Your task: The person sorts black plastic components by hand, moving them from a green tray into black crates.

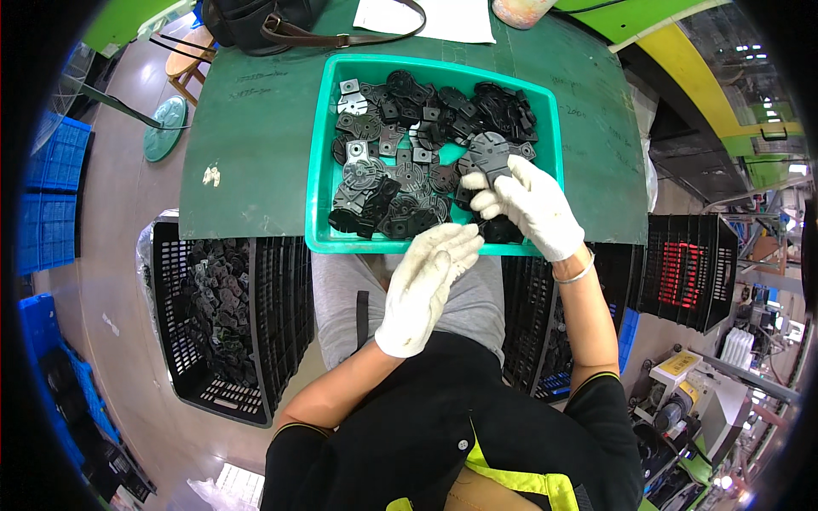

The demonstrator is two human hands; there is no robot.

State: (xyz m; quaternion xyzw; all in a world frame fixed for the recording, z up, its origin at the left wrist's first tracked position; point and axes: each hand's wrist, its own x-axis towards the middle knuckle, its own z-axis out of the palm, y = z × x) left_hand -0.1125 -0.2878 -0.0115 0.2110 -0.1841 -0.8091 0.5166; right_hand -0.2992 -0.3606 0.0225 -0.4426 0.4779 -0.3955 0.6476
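My right hand (532,204), in a white glove, grips a flat dark grey round part (490,153) with a tab, pinched between thumb and fingers above the right side of a green plastic tray (316,170). The round face of this part is turned up, its lower end hidden by my fingers. My left hand (433,277), also gloved, is held at the tray's near edge, fingers stretched out and close together, with nothing in it. Loose black and grey parts of similar round shape (409,177) lie heaped in the tray, some with lighter square tabs.
The tray rests on a green table (247,153). Behind it are a black bag (256,21) with a brown strap and a white paper (443,19). Black crates flank my legs; the left crate (290,324) holds many similar parts. A stool (164,128) stands left.
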